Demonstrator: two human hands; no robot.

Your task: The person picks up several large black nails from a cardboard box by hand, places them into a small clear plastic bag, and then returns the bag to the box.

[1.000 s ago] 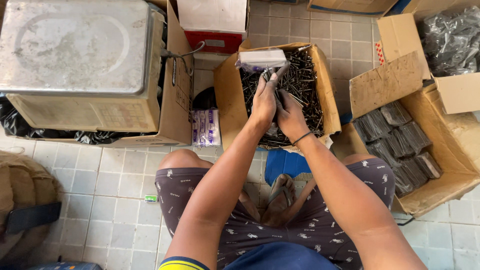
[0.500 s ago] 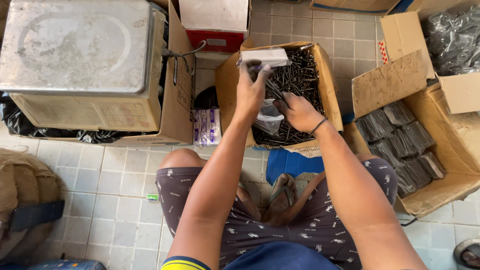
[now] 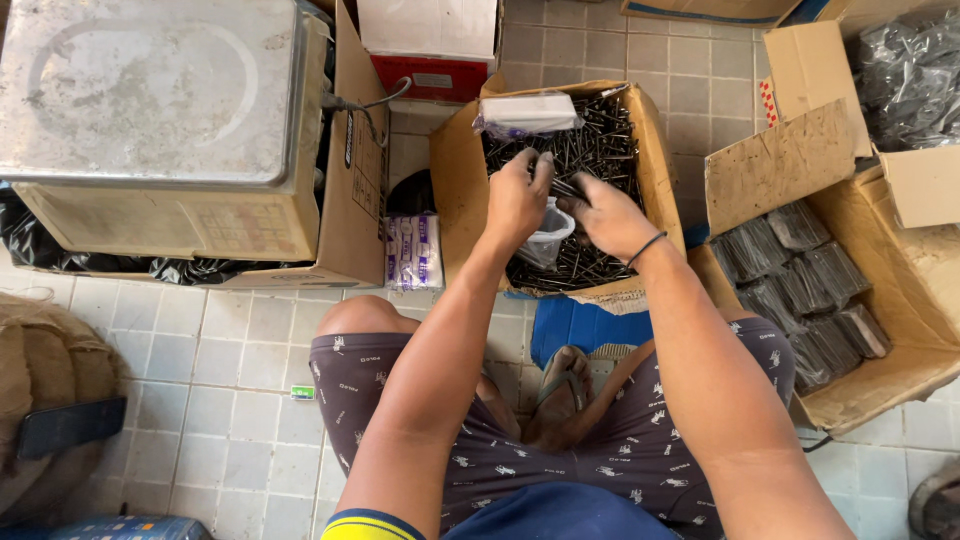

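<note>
Fingers of the left hand (image 3: 515, 198) are curled over loose dark screws (image 3: 590, 150) and appear to pinch a few of them; the exact grip is partly hidden by the back of the hand. Fingers of the right hand (image 3: 610, 215) are bent downward at the mouth of a small clear plastic bag (image 3: 545, 240); whether they grip the bag or only touch it cannot be told. A dark band sits on the right wrist.

Location of items:
- The screws fill an open cardboard box (image 3: 455, 185) standing on the tiled floor (image 3: 240, 350) directly ahead of the seated person.
- The plastic bag lies inside this box, on top of the screws, between and just below the two hands.
- A white flat packet (image 3: 530, 112) rests across the far rim of the same box.

Surroundings:
- To the left, a metal weighing scale (image 3: 150, 95) sits in a second cardboard carton.
- A small printed pack (image 3: 413, 252) lies on the floor between that carton and the screw box.
- To the right, another open carton (image 3: 900, 330) holds rows of filled, sealed bags of dark screws (image 3: 800, 270).
- A blue cloth (image 3: 570, 325) lies on the floor just in front of the screw box, near the person's crossed legs.
</note>
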